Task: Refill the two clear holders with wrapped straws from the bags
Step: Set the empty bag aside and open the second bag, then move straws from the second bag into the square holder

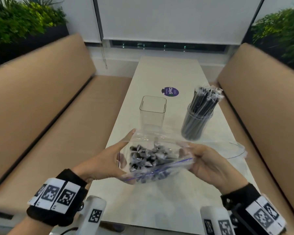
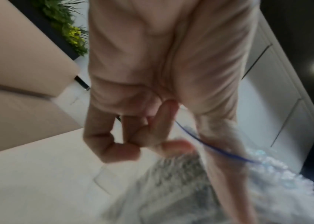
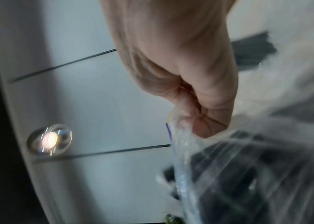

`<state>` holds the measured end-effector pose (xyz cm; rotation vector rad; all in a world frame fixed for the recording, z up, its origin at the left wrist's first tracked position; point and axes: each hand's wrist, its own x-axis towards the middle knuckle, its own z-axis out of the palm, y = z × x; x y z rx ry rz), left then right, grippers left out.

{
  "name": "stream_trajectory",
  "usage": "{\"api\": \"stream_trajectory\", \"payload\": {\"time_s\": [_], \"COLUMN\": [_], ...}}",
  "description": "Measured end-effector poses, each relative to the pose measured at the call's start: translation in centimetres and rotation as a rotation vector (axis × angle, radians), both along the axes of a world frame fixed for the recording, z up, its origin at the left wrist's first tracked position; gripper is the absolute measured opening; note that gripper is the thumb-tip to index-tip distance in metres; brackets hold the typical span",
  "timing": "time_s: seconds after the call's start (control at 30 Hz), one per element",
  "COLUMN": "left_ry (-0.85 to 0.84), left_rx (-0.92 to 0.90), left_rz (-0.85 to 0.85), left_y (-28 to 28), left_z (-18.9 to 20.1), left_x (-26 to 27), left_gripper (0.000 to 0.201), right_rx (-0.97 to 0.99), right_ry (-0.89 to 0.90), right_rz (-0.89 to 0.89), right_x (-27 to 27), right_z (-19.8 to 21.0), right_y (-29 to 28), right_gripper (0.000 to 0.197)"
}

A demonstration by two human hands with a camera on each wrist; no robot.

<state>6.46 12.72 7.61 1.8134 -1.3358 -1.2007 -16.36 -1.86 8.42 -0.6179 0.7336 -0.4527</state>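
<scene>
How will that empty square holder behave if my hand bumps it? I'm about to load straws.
The square holder stands tall, narrow and empty, so it probably tips or slides easily. Its smooth clear walls on the glossy table likely give little grip; steady it while loading.

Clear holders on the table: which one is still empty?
The square holder, on the left just beyond the bag. The round holder to its right is packed with black wrapped straws.

2 tan benches (image 1: 41, 99) flank a pale table (image 1: 168, 73) — blind (image 1: 176, 19) behind.
</scene>
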Motion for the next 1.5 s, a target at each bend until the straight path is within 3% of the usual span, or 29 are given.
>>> {"api": "stream_trajectory", "payload": {"time_s": [0.07, 0.13, 0.17, 0.3, 0.37, 0.43, 0.5, 0.6, 0.67, 0.77, 0.87, 1.03, 1.17, 1.3, 1.4, 1.47, 1.5], "left_ry": [-0.016, 0.115, 0.184, 0.29, 0.286, 0.266, 0.255, 0.299, 0.335, 0.43, 0.442, 0.206, 0.123, 0.173, 0.249, 0.262, 0.265], "left_rx": [0.01, -0.055, -0.096, -0.184, -0.189, -0.184, -0.196, -0.204, -0.207, -0.215, -0.152, -0.004, -0.02, -0.195, -0.334, -0.396, -0.402], "left_rz": [0.033, 0.035, 0.038, 0.104, 0.203, 0.313, 0.414, 0.545, 0.636, 0.683, 0.646, 0.463, 0.358, 0.321, 0.287, 0.213, 0.165], "left_y": [0.3, 0.1, 0.0, -0.8, -1.2, -1.7, -1.8, -2.2, -2.7, -3.4, -3.1, -1.2, -0.7, -2.1, -3.1, -3.5, -3.7], "left_z": [-0.4, -1.0, -1.2, -2.6, -3.1, -3.2, -3.3, -4.3, -4.9, -5.1, -5.9, -6.6, -7.1, -7.5, -6.7, -6.7, -7.0], "left_x": [-0.4, -1.4, -2.2, -4.3, -5.0, -5.5, -5.5, -5.3, -6.0, -8.3, -8.5, -6.1, -4.7, -2.8, -0.3, 1.6, 2.4], "left_gripper": [0.13, 0.135, 0.136, 0.137, 0.138, 0.136, 0.136, 0.144, 0.139, 0.131, 0.123, 0.092, 0.064, 0.077, 0.09, 0.108, 0.123], "right_rx": [0.15, 0.234, 0.29, 0.373, 0.276, 0.105, -0.183, -0.57, -0.598, -0.583, -0.608, -0.625, -0.648, -0.658, -0.715, -0.713, -0.705], "right_ry": [-0.114, -0.217, -0.239, -0.238, -0.184, -0.011, 0.164, 0.433, 0.434, 0.281, 0.252, 0.329, 0.346, 0.254, 0.186, 0.132, 0.157], "right_rz": [0.057, 0.03, 0.009, 0.075, 0.103, 0.06, 0.078, 0.299, 0.402, 0.236, 0.066, 0.084, 0.085, 0.133, 0.03, -0.072, -0.123], "right_x": [0.5, 1.1, 1.4, 2.2, 2.6, 2.2, 0.7, -1.8, -2.1, -1.2, -0.6, 0.6, 2.0, 4.7, 6.9, 8.5, 9.2], "right_z": [-0.5, -1.6, -2.2, -3.1, -2.5, -2.1, -1.3, -0.4, -1.2, -2.8, -3.1, -4.8, -6.5, -5.8, -4.8, -4.9, -5.2], "right_y": [0.7, 0.8, 0.4, -0.1, 0.2, 0.2, 0.0, 0.9, 2.2, 2.8, 1.3, 0.4, 0.2, 0.2, 0.6, 0.9, 1.1], "right_gripper": [0.031, 0.07, 0.081, 0.058, 0.048, 0.029, 0.031, 0.046, 0.05, 0.039, 0.043, 0.048, 0.049, 0.027, 0.026, 0.012, 0.016]}}
